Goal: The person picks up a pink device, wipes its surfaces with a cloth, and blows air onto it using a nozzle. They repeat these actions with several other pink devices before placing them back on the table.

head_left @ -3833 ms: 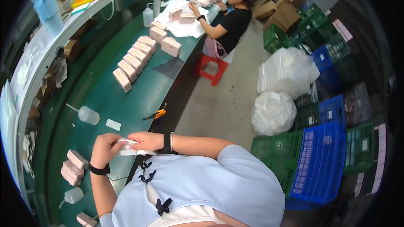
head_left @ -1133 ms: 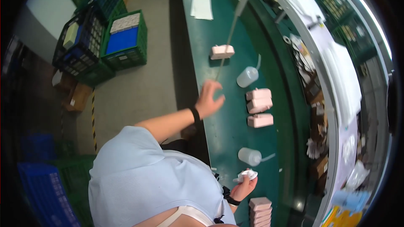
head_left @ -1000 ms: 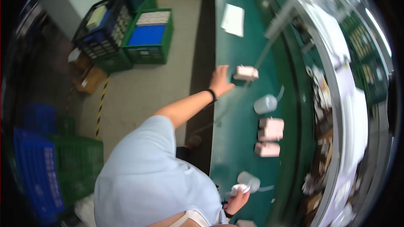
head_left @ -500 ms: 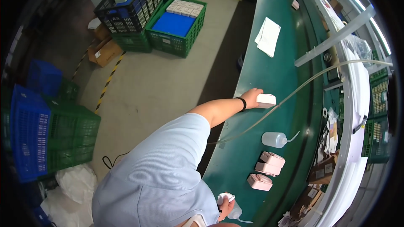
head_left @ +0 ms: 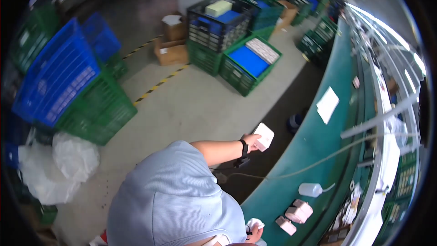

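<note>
My left hand (head_left: 251, 141) grips a small square pale-pink box-shaped device (head_left: 264, 136) with a white face. It is held up past the left edge of the green workbench (head_left: 291, 155), over the floor. Low in the picture, my right hand (head_left: 256, 234) is closed on a crumpled white cloth (head_left: 255, 223) at the near end of the bench. Several pale-pink devices (head_left: 299, 211) rest on the bench to the right of that hand. Beyond them lies a translucent squeeze bottle (head_left: 310, 190) with a thin bent spout.
A thin hose (head_left: 314, 166) arcs across the bench. White papers (head_left: 327, 105) lie farther along it. Across the floor stand a green crate (head_left: 241, 78) of pale parts, a black crate (head_left: 217, 29) and blue-and-green crates (head_left: 93, 114). White plastic bags (head_left: 75, 157) sit at the left.
My left hand has lifted the pink device off the bench and carried it left over the floor. The view has swung left. My right hand still holds the cloth.
</note>
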The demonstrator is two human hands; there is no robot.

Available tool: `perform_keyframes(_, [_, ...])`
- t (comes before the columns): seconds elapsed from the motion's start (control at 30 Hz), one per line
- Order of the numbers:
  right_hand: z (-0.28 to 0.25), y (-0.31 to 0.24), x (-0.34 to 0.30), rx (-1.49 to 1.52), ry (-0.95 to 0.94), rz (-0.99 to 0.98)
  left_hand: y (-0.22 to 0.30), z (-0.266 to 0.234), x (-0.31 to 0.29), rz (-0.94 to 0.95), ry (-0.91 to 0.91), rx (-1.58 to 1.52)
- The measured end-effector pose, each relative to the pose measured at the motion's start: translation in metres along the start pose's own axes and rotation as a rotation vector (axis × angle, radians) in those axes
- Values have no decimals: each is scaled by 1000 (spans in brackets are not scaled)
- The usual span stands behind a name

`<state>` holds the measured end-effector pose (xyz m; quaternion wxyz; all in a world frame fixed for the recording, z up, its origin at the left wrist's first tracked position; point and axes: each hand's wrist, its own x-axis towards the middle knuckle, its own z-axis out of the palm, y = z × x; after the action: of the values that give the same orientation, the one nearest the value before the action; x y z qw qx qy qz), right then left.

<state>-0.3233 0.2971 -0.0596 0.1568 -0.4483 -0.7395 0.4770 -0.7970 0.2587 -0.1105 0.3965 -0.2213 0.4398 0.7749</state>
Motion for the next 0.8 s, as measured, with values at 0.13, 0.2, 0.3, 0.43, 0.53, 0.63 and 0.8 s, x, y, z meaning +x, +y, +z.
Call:
perform_keyframes(0.13, [-8,35,13,245,-127,12,12,-75,-44,-73,119,-233])
perform_keyframes(0.2, [-3,52,32,471,-269,107,23,-131,-61,-94,239,-365])
perform_keyframes(0.3, [3,71,49,413,-324,71,30,-186,-93,-78,319,-475])
perform_keyframes(0.43, [14,104,69,350,-366,26,43,-221,-143,-23,377,-531])
perform_keyframes(0.53, [20,121,92,290,-403,-13,50,-231,-173,-11,392,-562])
perform_keyframes(0.63, [48,50,110,604,-773,28,49,-236,-186,-26,352,-512])
perform_keyframes(0.8, [70,-96,38,997,-855,346,46,-237,-208,-78,227,-449])
